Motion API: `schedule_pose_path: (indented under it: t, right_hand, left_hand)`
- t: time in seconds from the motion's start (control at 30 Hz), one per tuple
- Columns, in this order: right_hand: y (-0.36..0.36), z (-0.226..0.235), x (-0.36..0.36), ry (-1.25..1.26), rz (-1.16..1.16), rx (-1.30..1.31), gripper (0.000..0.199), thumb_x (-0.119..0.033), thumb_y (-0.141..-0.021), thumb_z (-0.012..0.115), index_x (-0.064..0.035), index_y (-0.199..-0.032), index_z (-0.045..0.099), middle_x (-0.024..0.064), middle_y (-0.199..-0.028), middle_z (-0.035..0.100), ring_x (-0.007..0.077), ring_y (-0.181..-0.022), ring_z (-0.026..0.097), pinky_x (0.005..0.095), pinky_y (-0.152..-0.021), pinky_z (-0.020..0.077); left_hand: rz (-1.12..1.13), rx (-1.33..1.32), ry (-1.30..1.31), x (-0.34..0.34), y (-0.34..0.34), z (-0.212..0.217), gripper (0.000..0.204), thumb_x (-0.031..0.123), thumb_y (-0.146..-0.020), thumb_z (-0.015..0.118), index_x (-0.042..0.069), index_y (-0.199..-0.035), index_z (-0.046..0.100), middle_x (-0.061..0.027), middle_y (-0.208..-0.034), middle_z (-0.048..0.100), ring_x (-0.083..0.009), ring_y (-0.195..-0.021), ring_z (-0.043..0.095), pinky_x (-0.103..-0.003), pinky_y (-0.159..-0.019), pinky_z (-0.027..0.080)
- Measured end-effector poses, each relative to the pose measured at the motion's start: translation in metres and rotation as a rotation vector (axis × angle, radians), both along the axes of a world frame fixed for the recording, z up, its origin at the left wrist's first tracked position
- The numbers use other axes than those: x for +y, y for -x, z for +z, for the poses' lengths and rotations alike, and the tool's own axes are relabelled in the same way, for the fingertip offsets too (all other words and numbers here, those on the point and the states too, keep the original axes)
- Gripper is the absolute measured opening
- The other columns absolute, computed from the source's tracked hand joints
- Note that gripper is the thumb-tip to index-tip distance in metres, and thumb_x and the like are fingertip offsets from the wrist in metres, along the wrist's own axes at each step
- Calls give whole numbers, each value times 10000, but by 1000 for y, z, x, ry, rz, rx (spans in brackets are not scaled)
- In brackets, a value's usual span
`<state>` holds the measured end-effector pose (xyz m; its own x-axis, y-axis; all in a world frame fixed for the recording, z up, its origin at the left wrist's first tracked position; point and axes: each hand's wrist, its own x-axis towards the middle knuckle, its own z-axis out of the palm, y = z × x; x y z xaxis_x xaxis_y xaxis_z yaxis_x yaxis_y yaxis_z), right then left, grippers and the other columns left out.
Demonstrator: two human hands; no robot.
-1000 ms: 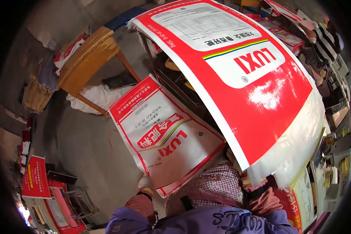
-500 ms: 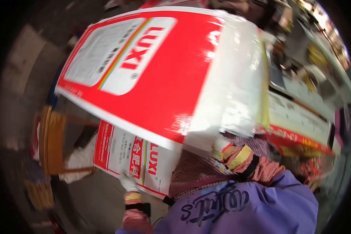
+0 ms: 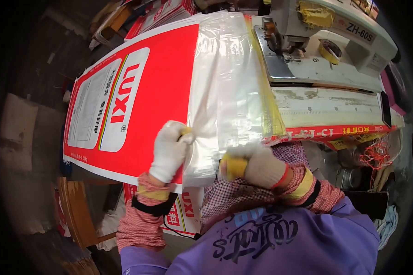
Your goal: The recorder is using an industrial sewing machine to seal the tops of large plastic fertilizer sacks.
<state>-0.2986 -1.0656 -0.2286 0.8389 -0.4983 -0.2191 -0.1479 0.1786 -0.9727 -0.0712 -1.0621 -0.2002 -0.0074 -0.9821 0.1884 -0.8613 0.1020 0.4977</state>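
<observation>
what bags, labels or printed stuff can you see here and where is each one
Large sack: flat on the table, red with a white panel and clear end, under both gloved hands.
Second sack: below the table edge, red and white.
Label: sewing machine body, small, dark on cream.
Ruler strip: table's front edge, red.

Your left hand [image 3: 170, 153] covers part of the sack [image 3: 156, 91] edge, so you cannot tell how its fingers grip the clear liner [image 3: 225, 87]. Your right hand [image 3: 254, 166] curls over the liner's near corner, hiding its fingers too. The sack hides most of the tabletop [image 3: 330, 106], and the sewing machine [image 3: 326, 41] is cut off at the top edge. The dark floor on your left is blurred.
</observation>
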Motion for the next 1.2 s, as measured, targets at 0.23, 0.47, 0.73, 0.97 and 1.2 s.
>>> schedule_pose_path:
  t: [0.23, 0.47, 0.73, 0.97, 1.2]
  right_hand:
    - [-73, 39, -56, 577, -432, 260, 268, -297, -755, 587, -74, -889, 649, 129, -810, 636, 251, -741, 611, 341, -684, 475]
    - [-90, 54, -64, 372, -307, 287, 260, -320, -721, 613, -91, -842, 639, 116, -763, 627, 252, -719, 605, 347, -656, 469]
    - [-92, 61, -53, 656, -237, 331, 313, -369, -737, 599, -71, -833, 598, 140, -785, 621, 282, -771, 611, 399, -671, 466]
    - [-120, 33, -66, 1569, -445, 332, 221, -172, -721, 564, -51, -902, 602, 147, -862, 612, 308, -831, 594, 415, -723, 468]
    - [-147, 34, -24, 386, 721, -461, 224, -169, -715, 547, -64, -887, 643, 119, -810, 636, 303, -738, 594, 370, -681, 481]
  left_hand:
    - [155, 715, -297, -6, -7, 39, 164, 140, -824, 568, -23, -810, 583, -7, -737, 578, -54, -666, 503, -207, -630, 424]
    - [224, 749, -233, -6, -15, 66, 199, 184, -841, 552, -13, -831, 576, -11, -732, 569, -62, -647, 494, -196, -622, 409]
    - [-48, 570, -28, -14, -52, 63, 246, 225, -857, 511, -2, -789, 577, -9, -680, 546, -77, -613, 492, -205, -574, 386]
    - [181, 770, 130, 2, -58, 120, 85, 95, -843, 527, 24, -802, 507, -12, -716, 549, -62, -605, 487, -192, -594, 406]
    - [98, 397, -54, 26, -46, 132, 120, -11, -743, 566, 5, -839, 496, -52, -731, 573, -96, -638, 537, -226, -587, 450]
